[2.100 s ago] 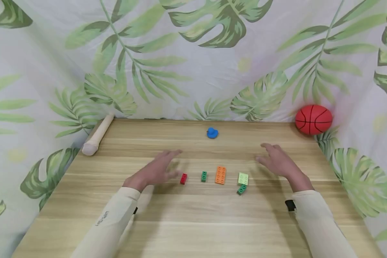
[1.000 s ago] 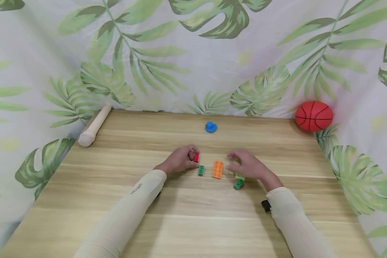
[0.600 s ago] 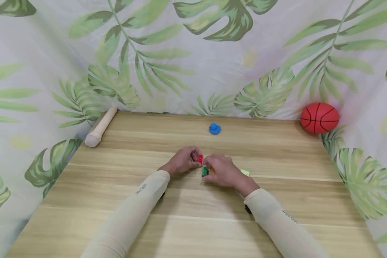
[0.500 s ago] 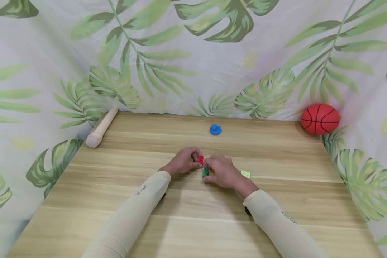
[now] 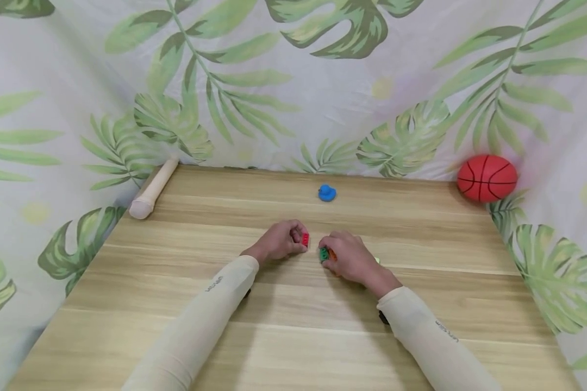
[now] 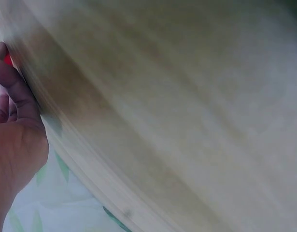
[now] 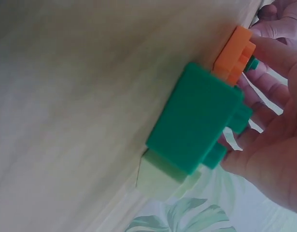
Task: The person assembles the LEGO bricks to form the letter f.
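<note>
In the head view, my left hand point(image 5: 275, 242) pinches a small red toy brick point(image 5: 305, 239) between fingertips and thumb. To its right, my right hand point(image 5: 350, 257) holds a small green brick point(image 5: 324, 254) with thumb and forefinger. An orange brick point(image 5: 332, 254) lies right beside that green brick, partly covered by the right hand. The right wrist view has a second green brick point(image 7: 191, 116) up close, with a light green brick point(image 7: 160, 176) behind it. Only a sliver of red shows at the left hand's fingertips in the left wrist view.
A blue rubber duck point(image 5: 326, 193) sits towards the back of the wooden table point(image 5: 293, 347). At the back right corner is a red ball point(image 5: 487, 178) with black basketball lines. A pale microphone-shaped object point(image 5: 154, 190) lies along the left edge. Leaf-patterned cloth point(image 5: 254, 108) hangs behind.
Both hands came inward to the bricks. The left hand picked up the red brick and carried it right and back. The right hand took the green brick and shifted it right, towards the orange one.
</note>
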{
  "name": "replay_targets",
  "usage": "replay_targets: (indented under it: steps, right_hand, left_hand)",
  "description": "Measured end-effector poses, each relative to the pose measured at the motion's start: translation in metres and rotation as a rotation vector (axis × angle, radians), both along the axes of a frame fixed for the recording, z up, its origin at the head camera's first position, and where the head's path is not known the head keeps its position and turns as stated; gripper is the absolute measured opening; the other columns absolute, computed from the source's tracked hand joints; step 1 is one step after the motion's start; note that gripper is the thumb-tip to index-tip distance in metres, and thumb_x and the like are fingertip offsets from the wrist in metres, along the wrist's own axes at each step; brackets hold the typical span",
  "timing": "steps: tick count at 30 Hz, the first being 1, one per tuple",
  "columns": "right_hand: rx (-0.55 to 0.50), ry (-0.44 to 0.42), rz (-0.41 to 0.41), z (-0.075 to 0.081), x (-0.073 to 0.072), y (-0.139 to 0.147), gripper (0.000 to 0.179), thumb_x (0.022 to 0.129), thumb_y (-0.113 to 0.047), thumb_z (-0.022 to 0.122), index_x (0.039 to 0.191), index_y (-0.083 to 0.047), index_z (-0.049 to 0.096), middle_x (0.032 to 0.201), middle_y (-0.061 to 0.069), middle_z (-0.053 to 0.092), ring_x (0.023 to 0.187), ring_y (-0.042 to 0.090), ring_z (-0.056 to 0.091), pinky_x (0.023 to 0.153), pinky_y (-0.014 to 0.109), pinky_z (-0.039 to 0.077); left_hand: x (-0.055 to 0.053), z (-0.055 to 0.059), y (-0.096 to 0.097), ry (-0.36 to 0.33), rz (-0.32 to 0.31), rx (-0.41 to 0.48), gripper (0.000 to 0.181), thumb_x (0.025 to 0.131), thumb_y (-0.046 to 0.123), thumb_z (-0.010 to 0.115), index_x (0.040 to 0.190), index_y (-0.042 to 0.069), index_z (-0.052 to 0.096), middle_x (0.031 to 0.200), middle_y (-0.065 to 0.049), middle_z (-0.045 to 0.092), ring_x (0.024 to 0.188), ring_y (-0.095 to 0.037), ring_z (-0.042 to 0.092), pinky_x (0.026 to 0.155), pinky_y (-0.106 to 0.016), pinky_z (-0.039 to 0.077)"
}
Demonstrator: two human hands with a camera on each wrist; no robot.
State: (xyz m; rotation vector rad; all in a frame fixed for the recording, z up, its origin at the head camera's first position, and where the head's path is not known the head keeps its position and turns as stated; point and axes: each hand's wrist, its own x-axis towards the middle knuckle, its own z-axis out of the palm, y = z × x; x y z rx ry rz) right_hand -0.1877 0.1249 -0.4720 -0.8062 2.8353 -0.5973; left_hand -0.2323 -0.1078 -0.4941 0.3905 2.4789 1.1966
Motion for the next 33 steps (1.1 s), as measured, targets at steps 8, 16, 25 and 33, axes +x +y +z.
replay_targets:
  steps: [8, 16, 25, 33]
  right_hand:
    - [-0.075, -0.08, -0.026, 0.017, -0.014, -0.008, 0.036, 0.096, -0.017, 0.083, 0.128, -0.006, 0.072, 0.12, 0.009, 0.076, 0.109, 0.026, 0.071, 0.097, 0.045, 0.06]
    - [-0.179, -0.047, -0.073, 0.027, -0.033, -0.026, 0.033, 0.098, -0.02, 0.081, 0.126, -0.009, 0.067, 0.119, 0.012, 0.077, 0.115, 0.031, 0.073, 0.101, 0.047, 0.06]
    - [-0.193, -0.103, -0.012, 0.014, -0.033, -0.041, 0.032, 0.093, -0.01, 0.086, 0.122, -0.008, 0.073, 0.118, 0.008, 0.078, 0.108, 0.027, 0.072, 0.096, 0.043, 0.06]
    - [-0.218, -0.037, -0.021, 0.007, -0.033, -0.042, 0.026, 0.09, -0.008, 0.088, 0.112, -0.009, 0.074, 0.109, 0.006, 0.077, 0.102, 0.025, 0.071, 0.092, 0.041, 0.06]
  left_hand:
    - [0.0, 0.002, -0.001, -0.003, 0.0, 0.009, 0.03, 0.092, 0.009, 0.086, 0.116, 0.008, 0.067, 0.094, -0.004, 0.062, 0.071, -0.014, 0.058, 0.057, -0.023, 0.053]
    - [0.001, 0.001, -0.002, -0.013, 0.001, 0.024, 0.029, 0.092, 0.009, 0.087, 0.114, 0.008, 0.068, 0.093, -0.003, 0.062, 0.077, -0.014, 0.057, 0.057, -0.022, 0.051]
    - [-0.002, -0.001, -0.001, 0.04, -0.027, -0.016, 0.022, 0.093, 0.013, 0.086, 0.101, 0.007, 0.066, 0.088, -0.002, 0.064, 0.066, -0.011, 0.059, 0.057, -0.022, 0.052]
    - [0.001, 0.002, -0.001, 0.023, -0.018, -0.004, 0.025, 0.093, 0.014, 0.086, 0.108, 0.006, 0.069, 0.092, -0.004, 0.065, 0.075, -0.013, 0.06, 0.059, -0.024, 0.055]
